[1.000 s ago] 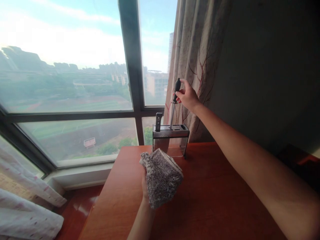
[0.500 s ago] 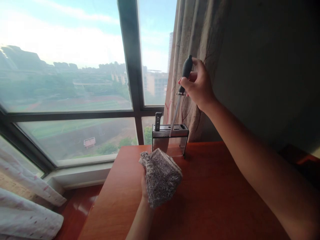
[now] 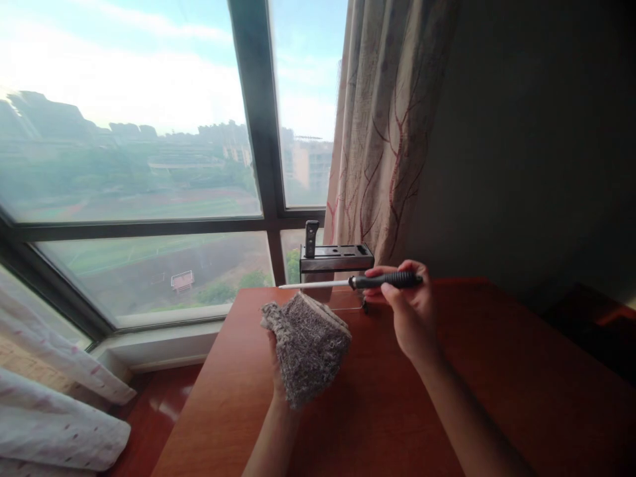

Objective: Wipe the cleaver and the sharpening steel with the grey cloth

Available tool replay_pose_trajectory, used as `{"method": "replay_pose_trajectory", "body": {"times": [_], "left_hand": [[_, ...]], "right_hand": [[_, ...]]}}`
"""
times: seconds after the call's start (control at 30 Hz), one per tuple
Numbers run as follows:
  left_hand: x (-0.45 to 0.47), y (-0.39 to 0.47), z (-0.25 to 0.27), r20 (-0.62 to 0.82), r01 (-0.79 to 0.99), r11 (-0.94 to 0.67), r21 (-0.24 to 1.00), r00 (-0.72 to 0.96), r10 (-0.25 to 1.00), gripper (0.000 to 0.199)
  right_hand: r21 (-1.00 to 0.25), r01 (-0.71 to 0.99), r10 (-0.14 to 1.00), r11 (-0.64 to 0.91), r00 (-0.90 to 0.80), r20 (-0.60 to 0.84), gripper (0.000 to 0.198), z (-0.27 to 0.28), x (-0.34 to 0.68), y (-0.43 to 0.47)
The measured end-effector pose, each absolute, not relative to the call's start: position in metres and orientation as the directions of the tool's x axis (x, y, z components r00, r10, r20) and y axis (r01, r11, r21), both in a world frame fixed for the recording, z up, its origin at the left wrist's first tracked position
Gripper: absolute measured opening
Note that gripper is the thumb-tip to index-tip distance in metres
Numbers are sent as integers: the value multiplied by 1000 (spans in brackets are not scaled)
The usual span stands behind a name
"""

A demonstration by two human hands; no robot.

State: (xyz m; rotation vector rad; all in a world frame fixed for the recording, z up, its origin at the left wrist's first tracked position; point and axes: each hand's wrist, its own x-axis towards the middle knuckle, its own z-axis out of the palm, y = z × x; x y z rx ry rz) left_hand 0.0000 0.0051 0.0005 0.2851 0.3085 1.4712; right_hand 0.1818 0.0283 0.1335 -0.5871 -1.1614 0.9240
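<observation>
The right hand (image 3: 412, 311) has its grip closed on the black handle of a sharpening steel (image 3: 348, 283), held level above the table (image 3: 447, 397), in front of the knife block (image 3: 336, 257). The left hand (image 3: 275, 371) grips a folded grey cloth (image 3: 305, 344) just below the rod's tip.

You stand before a large dark-framed glass window (image 3: 149, 165) full of hazy daylight and far buildings, with a beige curtain with red branch pattern (image 3: 382, 132) beside a dark grey wall (image 3: 536, 146), a reddish-brown wooden table (image 3: 497, 397) and a glossy red-brown floor (image 3: 154, 417).
</observation>
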Motion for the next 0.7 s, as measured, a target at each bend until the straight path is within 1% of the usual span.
{"method": "replay_pose_trajectory", "body": {"times": [0.07, 0.13, 0.2, 0.3, 0.4, 0.5, 0.57, 0.63, 0.7], "left_hand": [[-5, 6, -3, -22, -950, 66, 306, 62, 998, 48], [-12, 7, -9, -21, -961, 55, 271, 51, 998, 46], [-20, 9, -15, -22, -959, 46, 280, 41, 999, 42], [-30, 12, -18, -11, -951, -29, 309, -34, 999, 33], [-35, 13, -14, -67, -913, -117, 392, -155, 986, 36], [-35, 14, -8, -144, -857, -174, 485, -274, 951, 44], [-33, 15, -5, -160, -829, -182, 529, -308, 938, 50], [-30, 16, -3, -176, -824, -178, 539, -316, 932, 53], [-27, 17, -2, -208, -840, -163, 517, -308, 928, 49]], "right_hand": [[-821, -343, 889, 457, 141, 436, 31, 101, 175, 12], [-850, -364, 924, 382, 141, 355, 31, 71, 168, -4], [-875, -379, 953, 302, 107, 283, 30, 45, 163, -17], [-903, -392, 981, 177, -4, 194, 28, 16, 162, -25], [-952, -294, 991, 91, -66, 115, 25, -6, 166, -21], [-981, -183, 983, 61, -160, 91, 27, -25, 166, -16], [-989, -142, 966, 42, -245, 77, 31, -35, 161, -16], [-996, -85, 949, 25, -312, 51, 38, -42, 155, -18], [-1000, -15, 938, 27, -344, 31, 45, -45, 151, -21]]}}
